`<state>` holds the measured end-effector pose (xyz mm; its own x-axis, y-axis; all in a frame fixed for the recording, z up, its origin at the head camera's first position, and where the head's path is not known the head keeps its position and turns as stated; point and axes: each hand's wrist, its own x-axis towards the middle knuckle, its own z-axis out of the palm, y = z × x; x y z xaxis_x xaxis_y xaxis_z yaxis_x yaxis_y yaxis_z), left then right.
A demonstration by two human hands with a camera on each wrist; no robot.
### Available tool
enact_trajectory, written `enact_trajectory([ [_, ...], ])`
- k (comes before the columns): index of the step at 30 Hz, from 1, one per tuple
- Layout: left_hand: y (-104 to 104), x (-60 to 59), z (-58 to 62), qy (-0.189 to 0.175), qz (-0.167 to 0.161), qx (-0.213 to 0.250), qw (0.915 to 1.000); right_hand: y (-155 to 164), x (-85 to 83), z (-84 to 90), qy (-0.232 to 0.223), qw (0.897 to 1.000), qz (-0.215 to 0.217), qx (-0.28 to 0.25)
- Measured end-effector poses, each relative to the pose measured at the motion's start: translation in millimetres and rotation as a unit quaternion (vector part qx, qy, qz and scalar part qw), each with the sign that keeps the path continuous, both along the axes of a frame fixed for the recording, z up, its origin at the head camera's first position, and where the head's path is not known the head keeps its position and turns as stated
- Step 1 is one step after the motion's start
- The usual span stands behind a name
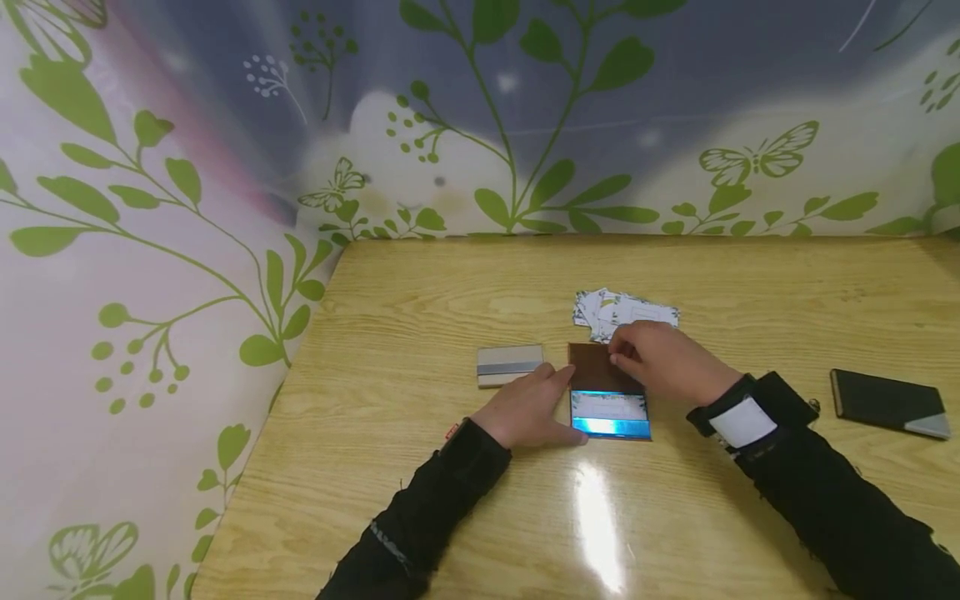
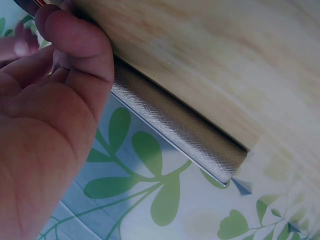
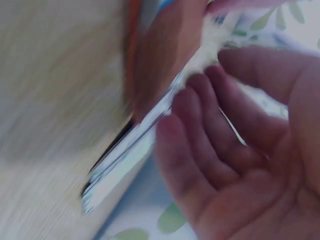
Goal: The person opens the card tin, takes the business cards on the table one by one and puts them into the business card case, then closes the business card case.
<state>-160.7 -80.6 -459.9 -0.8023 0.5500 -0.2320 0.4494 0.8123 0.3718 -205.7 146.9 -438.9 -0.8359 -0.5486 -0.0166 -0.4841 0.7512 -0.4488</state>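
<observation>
An opened card holder (image 1: 609,437) lies on the table, its brown flap (image 1: 588,367) folded back and a white leaf-printed card (image 1: 609,406) in the shiny metal half. My left hand (image 1: 528,407) grips its left side, fingers by the flap and thumb at the near corner. Loosely curved, my right hand (image 1: 667,358) hovers at the flap's right side; no object shows between its fingertips in the right wrist view. Just beyond it, several printed cards (image 1: 630,312) are fanned in a loose pile. A tan card holder with a grey band (image 1: 495,367) lies left of my left hand.
A black card holder with a silver corner (image 1: 888,404) lies at the right of the wooden table (image 1: 420,283). Leaf-printed fabric (image 1: 555,125) hangs behind the table's far edge and along its left side.
</observation>
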Motion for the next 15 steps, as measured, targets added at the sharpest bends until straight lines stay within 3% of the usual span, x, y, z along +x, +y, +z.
enact_trajectory([
  [3,0,0.4,0.6,0.001,0.000,0.000,1.0000,11,-9.7,-1.9,0.042,0.998,-0.054,0.015],
  [5,0,1.0,1.1,0.000,0.000,-0.002,1.0000,19,-14.9,-3.3,0.042,0.996,-0.074,0.030],
  [9,1,2.0,0.6,-0.003,-0.002,-0.006,1.0000,30,-20.6,-8.7,0.026,0.995,-0.078,0.053],
  [15,1,1.7,1.9,-0.007,0.000,-0.004,1.0000,35,-23.1,-10.4,0.022,0.997,-0.059,0.045],
])
